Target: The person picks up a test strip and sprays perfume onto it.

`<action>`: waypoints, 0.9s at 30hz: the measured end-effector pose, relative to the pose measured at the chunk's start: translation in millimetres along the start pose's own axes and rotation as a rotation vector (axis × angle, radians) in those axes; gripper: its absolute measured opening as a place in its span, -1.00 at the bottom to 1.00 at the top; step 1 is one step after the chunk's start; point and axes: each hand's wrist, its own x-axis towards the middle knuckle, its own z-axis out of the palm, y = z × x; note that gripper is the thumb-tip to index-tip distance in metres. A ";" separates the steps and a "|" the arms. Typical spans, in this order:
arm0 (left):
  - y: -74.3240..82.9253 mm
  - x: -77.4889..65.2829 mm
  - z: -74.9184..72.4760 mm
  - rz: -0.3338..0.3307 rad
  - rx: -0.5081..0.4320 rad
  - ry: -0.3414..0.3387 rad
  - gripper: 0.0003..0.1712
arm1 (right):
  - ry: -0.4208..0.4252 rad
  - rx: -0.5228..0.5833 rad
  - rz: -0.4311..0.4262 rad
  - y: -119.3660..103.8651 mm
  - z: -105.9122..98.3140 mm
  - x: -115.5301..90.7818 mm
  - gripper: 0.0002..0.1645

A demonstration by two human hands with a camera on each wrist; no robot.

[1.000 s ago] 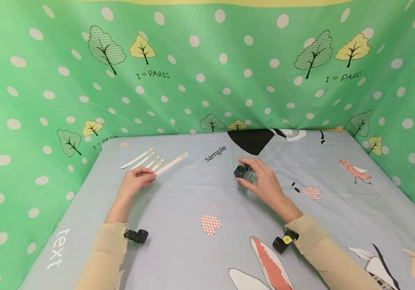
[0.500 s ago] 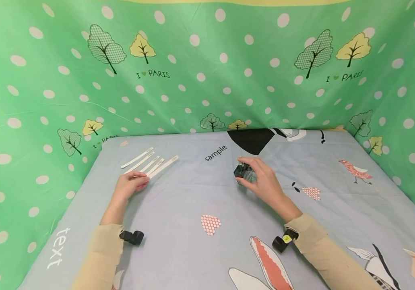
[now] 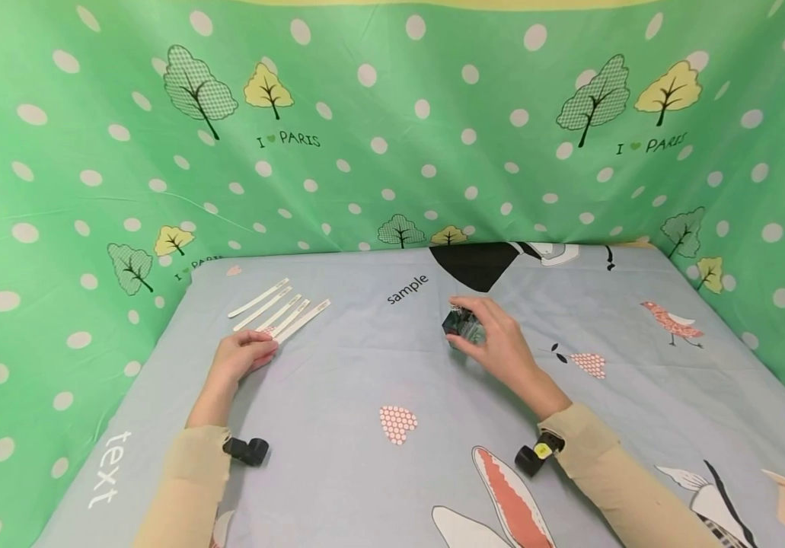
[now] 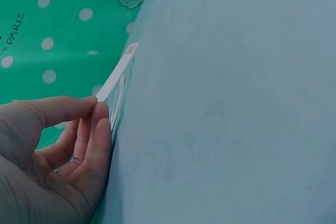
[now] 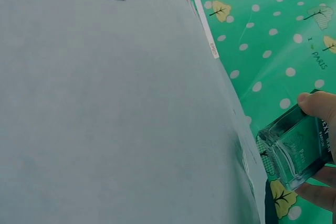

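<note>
My left hand pinches the near end of a white perfume test strip between thumb and fingertips. In the left wrist view the strip slants up from the fingertips, small print at its far end. Several more white test strips lie side by side just beyond that hand, the held one at their right. My right hand grips a dark, clear-walled perfume bottle between thumb and fingers. The right wrist view shows the bottle tilted, its lettering partly covered by the hand.
A grey-blue printed cloth covers the table, with hearts, a bird and words on it. Behind and at the sides hangs a green dotted curtain. Each wrist wears a small black camera.
My left hand has drawn the held strip left and slightly toward me, bringing it alongside the other strips. The right hand and bottle have stayed in place.
</note>
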 end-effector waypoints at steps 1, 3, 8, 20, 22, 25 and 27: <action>-0.5 0.0 -0.3 -0.002 0.008 -0.002 -0.76 | 0.000 -0.002 -0.001 0.1 -0.1 0.1 -0.24; -1.5 0.2 -1.1 -0.003 0.022 -0.002 -0.75 | 0.000 -0.004 -0.001 0.0 -0.5 0.5 -0.24; -3.1 0.1 -4.1 -0.003 0.065 -0.002 -0.75 | -0.017 -0.012 0.016 0.4 -2.6 3.2 -0.25; -3.1 -3.4 -12.5 0.016 0.072 -0.026 -0.71 | -0.163 0.116 0.147 8.8 -6.5 23.4 -0.27; -2.9 -3.4 -13.0 0.015 0.061 -0.025 -0.72 | -0.192 0.172 0.175 11.0 -6.5 28.0 -0.28; -1.5 -3.7 -13.4 0.026 0.054 -0.033 -0.72 | -0.219 0.263 0.214 15.5 -5.2 33.7 -0.30; 0.0 -3.8 -12.7 0.032 0.057 -0.031 -0.72 | -0.229 0.316 0.236 19.0 -3.3 36.8 -0.30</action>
